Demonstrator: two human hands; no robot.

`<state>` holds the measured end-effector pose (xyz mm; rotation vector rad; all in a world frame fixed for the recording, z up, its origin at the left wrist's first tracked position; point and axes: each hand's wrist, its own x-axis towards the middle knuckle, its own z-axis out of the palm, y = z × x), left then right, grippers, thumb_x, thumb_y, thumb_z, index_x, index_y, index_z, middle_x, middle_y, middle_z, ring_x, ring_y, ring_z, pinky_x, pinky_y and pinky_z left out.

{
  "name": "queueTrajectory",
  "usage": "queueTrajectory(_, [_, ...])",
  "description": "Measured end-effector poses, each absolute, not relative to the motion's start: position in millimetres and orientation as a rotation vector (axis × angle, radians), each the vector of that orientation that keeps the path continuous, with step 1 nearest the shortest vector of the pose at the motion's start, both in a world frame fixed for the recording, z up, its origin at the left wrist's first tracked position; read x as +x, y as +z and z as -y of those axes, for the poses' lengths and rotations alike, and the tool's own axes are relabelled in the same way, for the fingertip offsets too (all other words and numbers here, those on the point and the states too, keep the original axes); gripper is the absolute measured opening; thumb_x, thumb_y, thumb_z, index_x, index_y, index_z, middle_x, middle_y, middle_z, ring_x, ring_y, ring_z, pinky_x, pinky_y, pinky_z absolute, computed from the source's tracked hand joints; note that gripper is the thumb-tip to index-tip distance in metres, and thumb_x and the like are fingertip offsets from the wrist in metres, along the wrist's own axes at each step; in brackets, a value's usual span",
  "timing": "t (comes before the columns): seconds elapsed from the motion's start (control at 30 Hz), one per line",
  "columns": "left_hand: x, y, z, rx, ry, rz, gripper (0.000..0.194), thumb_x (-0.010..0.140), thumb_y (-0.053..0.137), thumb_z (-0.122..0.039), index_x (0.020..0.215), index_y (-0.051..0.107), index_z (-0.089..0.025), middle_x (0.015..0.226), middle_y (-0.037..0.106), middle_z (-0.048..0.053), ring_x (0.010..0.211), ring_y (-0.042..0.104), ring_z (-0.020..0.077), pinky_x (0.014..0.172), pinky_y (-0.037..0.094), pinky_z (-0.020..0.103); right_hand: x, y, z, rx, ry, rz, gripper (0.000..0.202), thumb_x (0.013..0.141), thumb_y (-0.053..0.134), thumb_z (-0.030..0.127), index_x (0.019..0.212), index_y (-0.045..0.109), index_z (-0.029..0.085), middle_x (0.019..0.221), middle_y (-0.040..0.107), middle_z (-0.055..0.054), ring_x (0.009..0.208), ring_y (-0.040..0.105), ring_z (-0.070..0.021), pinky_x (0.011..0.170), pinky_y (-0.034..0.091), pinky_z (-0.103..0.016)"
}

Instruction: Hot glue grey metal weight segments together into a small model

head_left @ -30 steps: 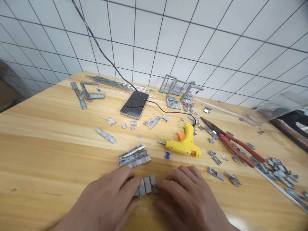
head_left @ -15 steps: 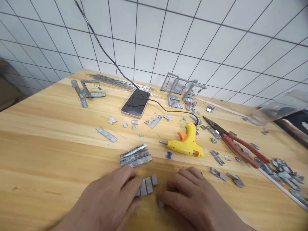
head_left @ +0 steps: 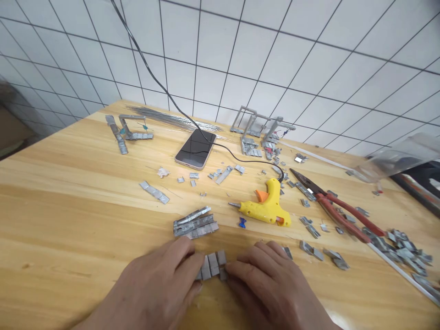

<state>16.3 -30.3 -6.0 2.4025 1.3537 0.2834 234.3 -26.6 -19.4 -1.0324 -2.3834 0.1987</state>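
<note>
My left hand (head_left: 165, 279) is closed on the left end of a short row of flat grey metal pieces (head_left: 209, 266) on the table. At the row's right end, my right hand (head_left: 264, 279) pinches a small grey metal piece (head_left: 223, 274) that sits against the row, just below its upper right piece. Fingers cover part of both. Right behind my left hand lies a stack of grey metal strips (head_left: 195, 223). A small blue piece (head_left: 242, 222) and a yellow glue gun (head_left: 264, 208) with an orange trigger are beyond my right hand.
Red-handled pliers (head_left: 338, 208) lie at the right, near a heap of metal pieces (head_left: 405, 250). Behind are a phone (head_left: 195, 149) crossed by a black cable (head_left: 147, 66), thin metal rods (head_left: 175, 120), and small metal frames (head_left: 254, 130) by the tiled wall.
My right hand has brought the small metal piece leftward and up against the right end of the row. My left hand keeps its hold. The view has shifted slightly.
</note>
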Motion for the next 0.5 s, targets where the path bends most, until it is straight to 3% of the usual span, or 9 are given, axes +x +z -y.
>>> queueTrajectory(0.27, [21.4,1.1,29.9,2.422,0.19,-1.42,0.013,0.084,0.051,-0.019,0.09,0.061,-0.025,0.095,0.066,0.003,0.079,0.063,0.0199,0.073,0.054,0.03,234.6,-19.6,26.8,-1.109,0.211,2.374,0.012,0.089,0.053,0.016,0.097,0.061,0.021,0.079,0.067,-0.001,0.068,0.057,-0.0175,0.063,0.036,-0.031])
queueTrajectory(0.4, [23.6,1.3,28.2,2.394,0.193,-1.41,0.017,0.085,0.051,-0.02,0.096,0.062,-0.026,0.096,0.065,0.003,0.078,0.063,0.0195,0.069,0.053,0.029,233.7,-16.6,28.8,-1.125,0.236,2.361,0.028,0.081,0.06,0.013,0.107,0.055,0.021,0.087,0.069,-0.001,0.076,0.061,-0.0182,0.067,0.042,-0.03])
queueTrajectory(0.5, [24.6,0.0,27.2,2.388,0.176,-1.393,0.018,0.086,0.048,-0.017,0.094,0.062,-0.025,0.094,0.064,0.002,0.077,0.063,0.0187,0.068,0.052,0.028,235.5,-14.6,29.2,-1.161,0.341,2.306,0.029,0.077,0.058,0.01,0.102,0.056,0.024,0.086,0.067,0.0,0.078,0.061,-0.0179,0.069,0.044,-0.03])
